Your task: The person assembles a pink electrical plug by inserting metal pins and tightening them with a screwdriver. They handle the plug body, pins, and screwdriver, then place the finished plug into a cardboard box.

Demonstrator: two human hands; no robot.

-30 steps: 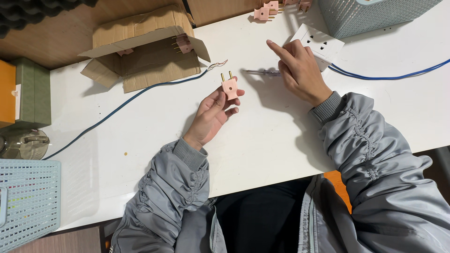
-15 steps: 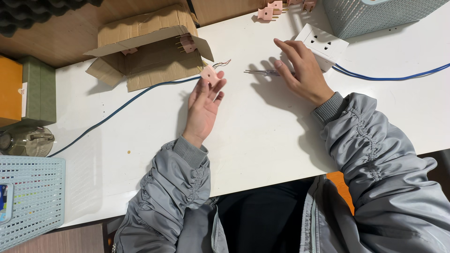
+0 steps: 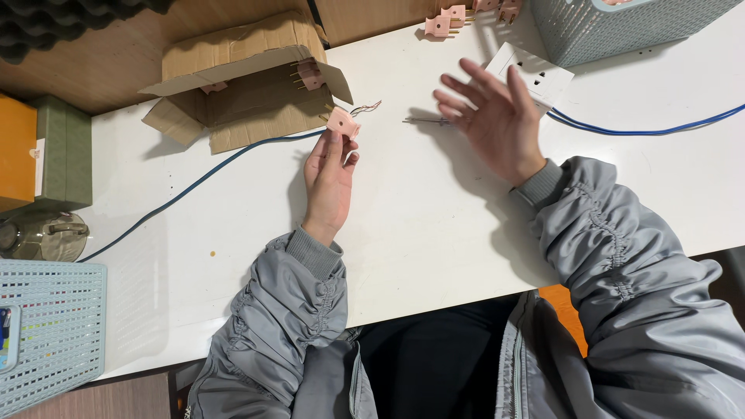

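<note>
I see left hand (image 3: 329, 180) pinching a small pink plastic plug block (image 3: 342, 122) at fingertips, beside the corrugated cardboard box (image 3: 247, 84). Right hand (image 3: 497, 120) spread open, fingers splayed, over a thin metal tool (image 3: 425, 120), near the flat white socket plate (image 3: 531, 74). Smooth white table (image 3: 434, 233).

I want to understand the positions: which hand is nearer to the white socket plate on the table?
Right. The right hand is spread open with its fingertips just beside the white socket plate. The left hand is far off to the side, holding a pink plug near the cardboard box.
</note>
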